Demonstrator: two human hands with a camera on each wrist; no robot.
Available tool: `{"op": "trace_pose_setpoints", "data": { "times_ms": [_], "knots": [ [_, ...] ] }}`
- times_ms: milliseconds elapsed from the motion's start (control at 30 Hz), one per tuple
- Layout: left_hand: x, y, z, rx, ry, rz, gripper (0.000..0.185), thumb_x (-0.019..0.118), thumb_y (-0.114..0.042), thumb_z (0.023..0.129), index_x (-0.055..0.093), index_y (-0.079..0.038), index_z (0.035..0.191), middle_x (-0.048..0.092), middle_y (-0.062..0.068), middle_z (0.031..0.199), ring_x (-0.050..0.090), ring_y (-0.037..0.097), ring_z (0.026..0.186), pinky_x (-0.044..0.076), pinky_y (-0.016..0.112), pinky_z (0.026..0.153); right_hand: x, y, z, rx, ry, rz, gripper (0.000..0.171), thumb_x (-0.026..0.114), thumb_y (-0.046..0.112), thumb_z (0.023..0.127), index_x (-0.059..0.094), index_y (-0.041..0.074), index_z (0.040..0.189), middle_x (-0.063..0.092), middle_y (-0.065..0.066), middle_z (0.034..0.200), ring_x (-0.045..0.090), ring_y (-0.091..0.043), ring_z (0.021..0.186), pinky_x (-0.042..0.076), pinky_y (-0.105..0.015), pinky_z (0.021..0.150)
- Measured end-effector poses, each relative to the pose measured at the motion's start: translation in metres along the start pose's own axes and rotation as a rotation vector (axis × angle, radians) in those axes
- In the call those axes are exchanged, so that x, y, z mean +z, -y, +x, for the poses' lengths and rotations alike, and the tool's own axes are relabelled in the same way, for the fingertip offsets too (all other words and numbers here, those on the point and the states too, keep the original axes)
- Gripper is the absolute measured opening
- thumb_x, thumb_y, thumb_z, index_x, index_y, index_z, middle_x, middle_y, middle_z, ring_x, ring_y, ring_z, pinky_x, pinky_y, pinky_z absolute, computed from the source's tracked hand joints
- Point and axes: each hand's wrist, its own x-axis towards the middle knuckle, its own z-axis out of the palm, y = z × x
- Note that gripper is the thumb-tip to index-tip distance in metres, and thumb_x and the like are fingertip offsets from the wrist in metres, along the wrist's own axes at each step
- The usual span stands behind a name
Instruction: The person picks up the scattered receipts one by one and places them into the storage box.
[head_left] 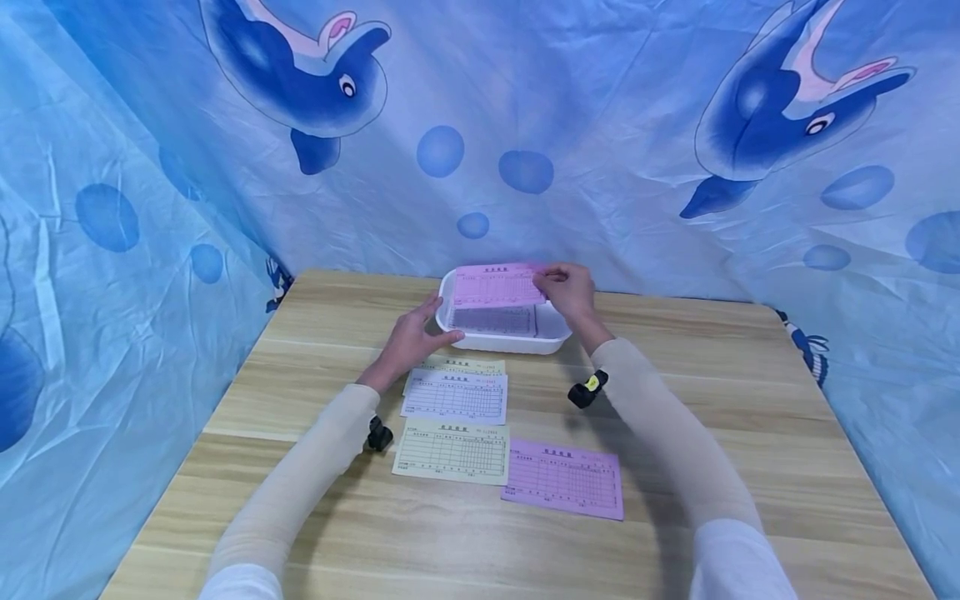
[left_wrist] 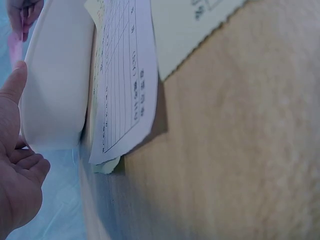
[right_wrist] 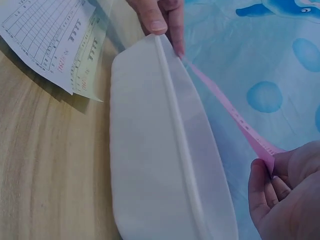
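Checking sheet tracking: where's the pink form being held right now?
Head view: the pink form is over the white tray at the table's far middle, pinched by the right hand; left hand at the tray's left rim.

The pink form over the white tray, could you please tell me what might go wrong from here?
1. The right hand pinches the pink form only at one edge, so the sheet could sag, crease or land skewed on the sheet already in the white tray.
2. The left hand only rests against the tray's side; a nudge could slide the tray onto the white form beside it.
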Motion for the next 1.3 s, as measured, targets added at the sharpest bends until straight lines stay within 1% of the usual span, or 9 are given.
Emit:
{"op": "trace_pose_setpoints", "data": {
  "times_ms": [67, 100, 200, 333, 667, 933, 1033, 1133, 1300],
  "knots": [
    [0.0, -0.001, 0.0, 0.001, -0.001, -0.003, 0.099, 0.081, -0.049, 0.085, 0.034, 0.0, 0.157, 0.026, 0.018, 0.167, 0.023, 0.033, 0.154, 0.024, 0.047, 0.125, 0.003, -0.002, 0.001, 0.002, 0.003, -0.018, 0.022, 0.076, 0.012, 0.092, 0.075, -0.001, 0.11, 0.075, -0.019, 0.104, 0.068, -0.012, 0.078, 0.06, -0.026, 0.069],
    [0.0, -0.001, 0.0, 0.002, -0.002, -0.002, 0.099, 0.081, -0.049, 0.085, 0.034, 0.0, 0.157, 0.026, 0.018, 0.167, 0.024, 0.032, 0.154, 0.024, 0.047, 0.125, 0.004, -0.004, 0.001, -0.001, 0.002, -0.031, 0.021, 0.076, 0.012, 0.092, 0.075, -0.001, 0.109, 0.075, -0.019, 0.104, 0.068, -0.013, 0.078, 0.059, -0.023, 0.066],
    [0.0, -0.001, 0.0, 0.006, -0.006, -0.005, 0.099, 0.082, -0.048, 0.085, 0.035, 0.001, 0.157, 0.026, 0.02, 0.166, 0.024, 0.033, 0.154, 0.024, 0.047, 0.125, 0.008, -0.007, 0.001, 0.005, 0.006, -0.06, 0.02, 0.077, 0.012, 0.092, 0.076, 0.0, 0.108, 0.076, -0.017, 0.102, 0.069, -0.014, 0.077, 0.06, -0.027, 0.068],
    [-0.001, -0.002, 0.002, 0.017, -0.008, 0.001, 0.099, 0.082, -0.047, 0.085, 0.035, 0.002, 0.156, 0.027, 0.022, 0.165, 0.025, 0.035, 0.153, 0.024, 0.048, 0.125, 0.013, -0.01, 0.0, 0.021, 0.015, -0.105, 0.018, 0.076, 0.012, 0.092, 0.076, 0.001, 0.107, 0.076, -0.016, 0.1, 0.069, -0.015, 0.075, 0.06, -0.027, 0.067],
    [-0.001, -0.003, 0.002, 0.02, -0.008, -0.004, 0.099, 0.083, -0.045, 0.084, 0.034, 0.003, 0.156, 0.026, 0.021, 0.166, 0.025, 0.037, 0.153, 0.023, 0.048, 0.125, 0.021, -0.011, -0.001, 0.049, 0.06, -0.156, 0.021, 0.075, 0.012, 0.091, 0.075, 0.001, 0.109, 0.076, -0.015, 0.102, 0.071, -0.023, 0.085, 0.06, -0.029, 0.07],
    [0.0, -0.002, 0.002, 0.011, -0.01, 0.01, 0.098, 0.083, -0.045, 0.085, 0.034, 0.003, 0.156, 0.027, 0.021, 0.165, 0.025, 0.034, 0.153, 0.023, 0.047, 0.125, 0.022, -0.01, -0.003, 0.03, 0.076, -0.22, 0.02, 0.075, 0.012, 0.091, 0.077, 0.001, 0.107, 0.077, -0.016, 0.101, 0.074, -0.026, 0.086, 0.059, -0.029, 0.07],
    [0.0, -0.003, 0.001, 0.009, -0.011, 0.008, 0.098, 0.083, -0.045, 0.085, 0.035, 0.003, 0.156, 0.027, 0.021, 0.165, 0.025, 0.033, 0.154, 0.023, 0.046, 0.125, 0.02, -0.01, -0.004, 0.026, 0.085, -0.211, 0.021, 0.074, 0.014, 0.092, 0.077, 0.0, 0.108, 0.077, -0.017, 0.102, 0.075, -0.027, 0.086, 0.061, -0.032, 0.073],
    [0.0, -0.002, 0.001, 0.009, -0.009, 0.009, 0.099, 0.082, -0.048, 0.085, 0.034, 0.002, 0.156, 0.026, 0.021, 0.166, 0.024, 0.033, 0.154, 0.023, 0.046, 0.125, 0.016, -0.01, -0.004, 0.027, 0.096, -0.168, 0.024, 0.075, 0.014, 0.092, 0.075, -0.002, 0.11, 0.077, -0.02, 0.102, 0.076, -0.03, 0.087, 0.063, -0.037, 0.077],
    [0.001, -0.002, -0.001, 0.009, -0.012, 0.017, 0.1, 0.081, -0.05, 0.084, 0.035, 0.002, 0.156, 0.026, 0.021, 0.166, 0.025, 0.033, 0.154, 0.023, 0.046, 0.125, 0.003, -0.008, -0.007, -0.029, 0.11, -0.156, 0.027, 0.074, 0.017, 0.094, 0.073, -0.004, 0.111, 0.076, -0.021, 0.103, 0.076, -0.033, 0.089, 0.064, -0.04, 0.079]
  ]
}}
